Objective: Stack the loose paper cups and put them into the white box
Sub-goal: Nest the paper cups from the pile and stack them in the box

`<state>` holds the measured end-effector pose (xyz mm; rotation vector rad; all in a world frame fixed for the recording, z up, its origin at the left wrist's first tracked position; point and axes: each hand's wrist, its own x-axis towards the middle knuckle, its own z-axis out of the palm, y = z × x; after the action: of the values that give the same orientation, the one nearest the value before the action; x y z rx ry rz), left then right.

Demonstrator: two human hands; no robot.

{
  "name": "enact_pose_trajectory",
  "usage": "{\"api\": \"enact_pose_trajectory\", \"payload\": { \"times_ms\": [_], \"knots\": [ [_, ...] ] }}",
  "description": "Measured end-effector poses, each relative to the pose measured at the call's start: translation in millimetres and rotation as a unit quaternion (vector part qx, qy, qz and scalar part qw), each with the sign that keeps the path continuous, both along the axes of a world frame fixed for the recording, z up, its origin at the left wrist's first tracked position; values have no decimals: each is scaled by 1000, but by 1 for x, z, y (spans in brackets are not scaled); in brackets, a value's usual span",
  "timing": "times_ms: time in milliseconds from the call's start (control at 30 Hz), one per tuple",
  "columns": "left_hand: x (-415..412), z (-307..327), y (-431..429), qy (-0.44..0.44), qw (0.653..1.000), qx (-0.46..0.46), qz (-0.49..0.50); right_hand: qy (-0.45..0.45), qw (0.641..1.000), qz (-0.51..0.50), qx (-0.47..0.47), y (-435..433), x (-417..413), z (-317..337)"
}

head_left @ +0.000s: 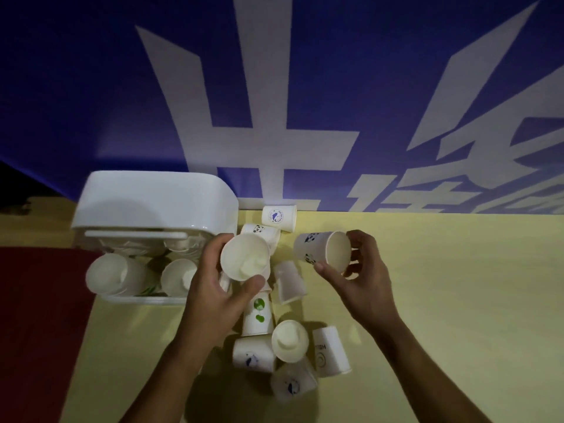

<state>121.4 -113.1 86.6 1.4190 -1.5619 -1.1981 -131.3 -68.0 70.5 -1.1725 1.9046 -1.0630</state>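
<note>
Landmark: the white box (158,206) is sitting on the yellow table (442,300), its lid raised at the far side and its near side lying open.
Left hand (213,288): is gripping a plain cup (245,256) just right of the box, thumb under the rim and fingers around the far side; the cup's mouth is facing the camera.
Right hand (363,270): is holding a panda cup (323,250) farther right of the box, thumb below and fingers curling over the rim; the cup is lying sideways with its mouth pointing right.
Gap between held cups: the two are sitting near each other but are not touching.
Cups in box: two stacks (122,276) are lying on their sides inside the box, mouths facing the camera; the stack count beyond that is not showing clearly.
Far cups: a cup with a blue round mark (279,216) is standing upside down just right of the box's far corner, against the blue banner (305,87).
Loose cups: a pile (287,346) is lying on the table to the near right of the box, some tipped over, some upside down, one showing green spots (258,312).
Cloth: a red cloth (39,315) is covering the surface on the near left of the box.
</note>
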Motion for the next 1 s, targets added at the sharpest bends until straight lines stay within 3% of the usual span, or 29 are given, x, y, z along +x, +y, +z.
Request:
{"api": "enact_pose_trajectory", "payload": {
  "times_ms": [200,500,633,1000],
  "knots": [
    [59,5,11,11,999,-26,16,-14,999,1,-41,13,62,17],
    [151,-9,0,-24,999,-46,11,-8,1000,1,-28,15,171,13],
    [161,-16,-11,-18,999,-43,-3,-14,999,-24,-26,17,196,12],
    [148,-57,-19,-134,989,-52,-19,9,999,-25,-19,29,195,11]
  ]
}}
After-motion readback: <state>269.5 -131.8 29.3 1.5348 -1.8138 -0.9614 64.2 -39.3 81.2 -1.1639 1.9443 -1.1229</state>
